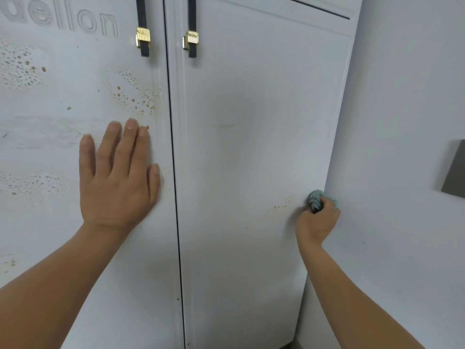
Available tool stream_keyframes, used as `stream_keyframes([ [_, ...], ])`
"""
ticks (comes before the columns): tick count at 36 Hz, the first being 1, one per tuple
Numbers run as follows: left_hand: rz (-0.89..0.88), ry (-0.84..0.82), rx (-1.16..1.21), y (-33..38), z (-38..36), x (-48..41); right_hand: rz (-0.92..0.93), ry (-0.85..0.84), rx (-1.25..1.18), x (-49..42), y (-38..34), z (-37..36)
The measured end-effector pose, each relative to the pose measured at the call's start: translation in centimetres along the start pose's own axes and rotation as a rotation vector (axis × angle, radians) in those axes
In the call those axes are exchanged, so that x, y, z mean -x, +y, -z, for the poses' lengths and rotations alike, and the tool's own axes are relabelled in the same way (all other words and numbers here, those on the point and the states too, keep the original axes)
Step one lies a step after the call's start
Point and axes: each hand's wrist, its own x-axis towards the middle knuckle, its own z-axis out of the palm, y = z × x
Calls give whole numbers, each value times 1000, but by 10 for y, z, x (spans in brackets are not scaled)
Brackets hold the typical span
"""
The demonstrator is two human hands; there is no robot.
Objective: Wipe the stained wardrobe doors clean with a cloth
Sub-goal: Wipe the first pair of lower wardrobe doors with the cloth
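Note:
Two white wardrobe doors fill the view. The left door carries several patches of orange-brown speckled stains, the densest near its right edge. My left hand presses flat on this door, fingers straight. The right door looks mostly clean, with a small speckled stain low near its right edge. My right hand grips a bunched teal cloth against that right edge, just right of the small stain.
Two dark vertical handles with gold clamps hang beside the gap between the doors. A white wall meets the wardrobe on the right, with a grey plate mounted on it.

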Motion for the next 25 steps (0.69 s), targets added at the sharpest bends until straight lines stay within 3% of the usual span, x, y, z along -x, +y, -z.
stream_keyframes([
  [3, -6, 3, -18, 0, 0, 0, 167, -45, 20, 29, -1, -4],
  [8, -1, -4, -15, -1, 0, 1, 709, -211, 138, 50, 25, 8],
  [10, 2, -7, -9, -1, -1, 1, 695, -237, 79, 42, 26, 14],
  [14, 5, -10, -12, 0, 0, 1, 175, -45, -96, 14, -3, 10],
  [16, 1, -11, -14, 0, 0, 0, 65, -5, -88, 10, -14, 2],
  [21, 7, -6, -19, 1, 0, 1, 334, -98, -16, 57, 2, -8],
  [25, -2, -6, -20, 0, 0, 1, 688, -252, 87, 87, 34, 0],
])
